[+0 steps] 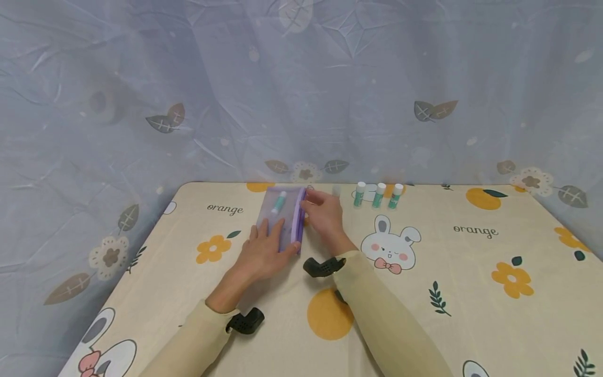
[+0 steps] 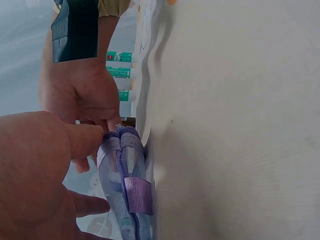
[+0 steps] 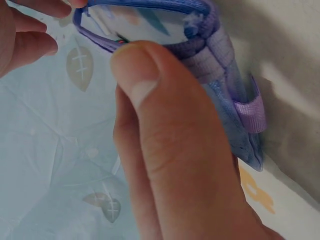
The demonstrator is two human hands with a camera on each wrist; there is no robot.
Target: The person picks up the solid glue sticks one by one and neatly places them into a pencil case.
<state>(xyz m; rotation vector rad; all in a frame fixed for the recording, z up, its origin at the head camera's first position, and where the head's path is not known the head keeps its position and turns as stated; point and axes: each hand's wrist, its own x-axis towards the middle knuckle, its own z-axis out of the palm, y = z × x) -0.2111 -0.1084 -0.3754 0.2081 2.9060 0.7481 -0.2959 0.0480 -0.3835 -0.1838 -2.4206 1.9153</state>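
Note:
A translucent mesh zipper pouch point(image 1: 288, 230) with purple edging lies on the table, a glue stick point(image 1: 279, 202) with a teal label showing through it. My left hand point(image 1: 266, 254) rests on the pouch with spread, fairly straight fingers, its thumb touching the near end of the zipper edge. At the far end, my right hand point(image 1: 326, 214) pinches the pouch's zipper edge between thumb and fingers. The right wrist view shows the pouch mouth point(image 3: 145, 22) gaping beside the right thumb point(image 3: 145, 75). A purple fabric tab point(image 2: 138, 195) is on the pouch's side.
Three white-capped glue sticks with green labels, the middle one point(image 1: 379, 196) among them, stand right of my right hand near the table's back edge. A faint pale upright shape point(image 1: 336, 191) shows beside that hand. A patterned curtain point(image 1: 301, 104) hangs behind the printed tablecloth point(image 1: 400, 324).

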